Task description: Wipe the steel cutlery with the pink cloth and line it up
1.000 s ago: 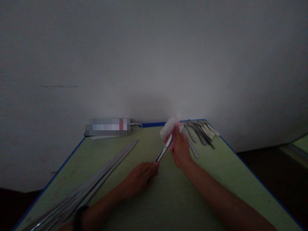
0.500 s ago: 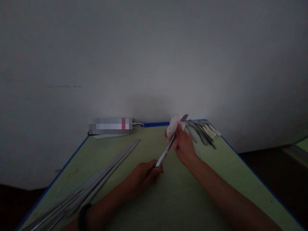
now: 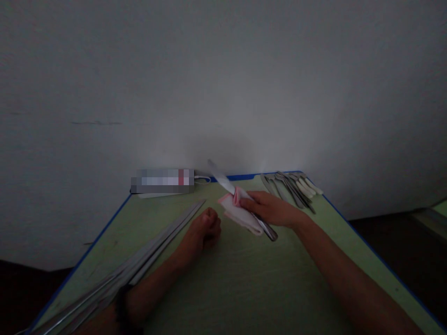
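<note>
- Grey strips [image 3: 150, 251] are lying lengthwise on the table [image 3: 244, 288], probably because they are too long to sit crosswise
- Left hand [image 3: 204, 230] is clenching loosely, nothing visible in it, beside the strips' far ends
- Knife [image 3: 220, 178] is slanting above the table, blade toward the wall, with the cloth [image 3: 240, 215] wrapping its middle
- Right hand [image 3: 274, 207] is pinching cloth and knife together, seemingly for steadiness
- Cutlery [image 3: 295, 193] is lying bunched at the far right, seemingly leaving elbow room

Dark rectangular object with a pixelated face [image 3: 162, 181], at eleven o'clock: coarse blocks are hiding any print.
Readable text: none is showing.
</note>
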`<act>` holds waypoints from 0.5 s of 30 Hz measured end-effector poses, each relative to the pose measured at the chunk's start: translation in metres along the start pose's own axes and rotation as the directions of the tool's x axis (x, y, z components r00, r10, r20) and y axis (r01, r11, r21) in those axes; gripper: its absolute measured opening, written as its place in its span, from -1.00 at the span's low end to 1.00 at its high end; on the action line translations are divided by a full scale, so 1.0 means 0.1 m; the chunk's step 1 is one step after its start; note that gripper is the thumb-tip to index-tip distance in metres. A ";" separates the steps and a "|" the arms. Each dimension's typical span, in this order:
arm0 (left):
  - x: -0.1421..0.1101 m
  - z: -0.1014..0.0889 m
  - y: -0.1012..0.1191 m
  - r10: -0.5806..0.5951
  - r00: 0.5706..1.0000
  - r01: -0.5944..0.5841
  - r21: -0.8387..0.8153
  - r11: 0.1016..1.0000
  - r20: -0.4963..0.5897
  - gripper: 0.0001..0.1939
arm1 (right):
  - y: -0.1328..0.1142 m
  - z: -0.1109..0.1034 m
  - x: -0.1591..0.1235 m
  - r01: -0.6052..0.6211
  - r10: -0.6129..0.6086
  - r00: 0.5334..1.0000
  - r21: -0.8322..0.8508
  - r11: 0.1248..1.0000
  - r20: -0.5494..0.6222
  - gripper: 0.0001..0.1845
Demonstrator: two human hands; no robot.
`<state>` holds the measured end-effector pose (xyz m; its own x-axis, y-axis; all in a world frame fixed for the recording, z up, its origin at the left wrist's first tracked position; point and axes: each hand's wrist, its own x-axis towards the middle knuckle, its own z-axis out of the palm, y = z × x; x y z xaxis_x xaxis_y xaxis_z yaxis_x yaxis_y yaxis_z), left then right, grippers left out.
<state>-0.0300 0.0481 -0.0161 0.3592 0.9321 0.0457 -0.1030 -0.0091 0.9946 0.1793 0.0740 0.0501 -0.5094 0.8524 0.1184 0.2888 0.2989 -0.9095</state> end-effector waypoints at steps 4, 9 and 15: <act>-0.04 0.03 0.03 -0.040 0.994 0.053 0.131 0.990 -0.105 -0.46 | -0.07 0.05 -0.07 0.031 0.004 0.959 -0.121 0.992 0.282 -0.69; -0.11 0.06 0.14 0.008 0.931 0.105 0.289 0.951 -0.364 -0.51 | -0.12 0.04 -0.07 -0.017 0.079 0.913 -0.155 0.988 0.401 -0.71; -0.09 0.08 0.18 0.081 0.847 0.060 0.247 0.967 -0.525 -0.52 | -0.04 -0.25 -0.20 -0.162 0.163 0.903 -0.034 0.986 0.397 -0.73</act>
<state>-0.0273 0.0365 0.0026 -0.1906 0.9791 0.0709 0.1508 -0.0422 0.9877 0.2083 0.0666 0.0611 -0.7352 0.6479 -0.1992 0.3954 0.1713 -0.9024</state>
